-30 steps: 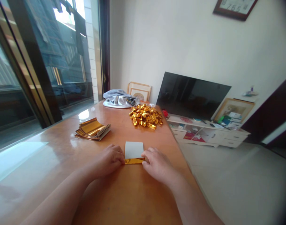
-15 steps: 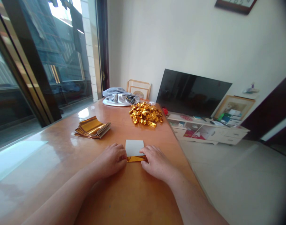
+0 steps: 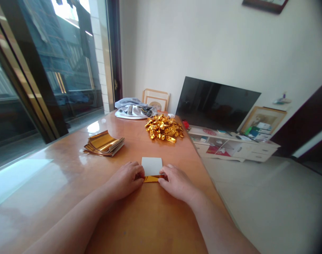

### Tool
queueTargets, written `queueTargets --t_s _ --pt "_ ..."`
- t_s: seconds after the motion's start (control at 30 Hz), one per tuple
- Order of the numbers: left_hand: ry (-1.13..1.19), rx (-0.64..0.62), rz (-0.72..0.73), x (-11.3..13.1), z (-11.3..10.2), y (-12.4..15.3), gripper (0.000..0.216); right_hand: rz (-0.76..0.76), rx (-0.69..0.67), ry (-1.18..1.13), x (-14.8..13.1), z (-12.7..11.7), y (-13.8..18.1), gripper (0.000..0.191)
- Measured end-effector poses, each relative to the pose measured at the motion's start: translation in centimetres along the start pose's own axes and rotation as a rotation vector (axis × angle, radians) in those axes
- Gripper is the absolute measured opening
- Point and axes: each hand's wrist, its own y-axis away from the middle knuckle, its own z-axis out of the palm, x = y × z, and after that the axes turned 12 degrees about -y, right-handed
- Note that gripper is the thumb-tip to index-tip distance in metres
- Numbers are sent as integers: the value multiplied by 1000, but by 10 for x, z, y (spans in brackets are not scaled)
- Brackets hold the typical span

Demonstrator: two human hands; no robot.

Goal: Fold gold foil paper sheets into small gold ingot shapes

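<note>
A sheet of gold foil paper (image 3: 152,166) lies on the table with its pale back up. Its near edge is folded over into a narrow gold strip. My left hand (image 3: 128,179) pinches the left end of that fold, and my right hand (image 3: 176,183) pinches the right end. Both hands rest on the tabletop with fingers closed on the paper. Beyond the left hand is a stack of gold foil sheets (image 3: 104,144). Farther back sits a heap of folded gold foil pieces (image 3: 164,127).
Crumpled grey and white cloth (image 3: 133,109) lies at the table's far end, near framed pictures (image 3: 156,100) against the wall. The table's right edge (image 3: 207,165) runs close to my right arm. A television (image 3: 217,104) stands over a white cabinet (image 3: 245,150) beyond it.
The right fingers have shifted slightly along the fold, the thumb a little to the left. The left hand has barely moved, and the sheet stays in place.
</note>
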Motion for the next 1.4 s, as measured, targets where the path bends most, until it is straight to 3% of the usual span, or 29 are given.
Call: queueTargets --t_s 0.3,0.47,0.57,0.67,0.83,1.0,1.13,1.23,1.33,1.4 --pt "6 18 -25 1 1 1 12 6 -20 -16 2 2 -1 7" --pt "78 27 -74 -3 3 2 9 -62 38 -76 3 2 -2 14" --pt "141 78 -165 -9 9 1 22 -88 100 -113 3 1 -2 13" --pt "322 111 -293 -14 13 -1 45 -105 173 -162 2 0 -2 12" --pt "906 67 -353 -3 4 -2 63 -169 248 -250 2 0 -3 14" --pt "1046 136 -404 8 -7 -2 65 -223 263 -327 7 5 -6 13" --pt "1090 168 -407 7 -8 -2 63 -35 302 -461 12 11 -9 22" --pt "1109 172 -402 5 -7 -2 64 136 193 -725 12 10 -10 40" --pt "1113 167 -384 5 -7 -3 63 185 22 -1004 5 2 -9 36" --pt "1102 161 -379 4 -7 -3 63 215 25 -1119 0 -2 -9 29"
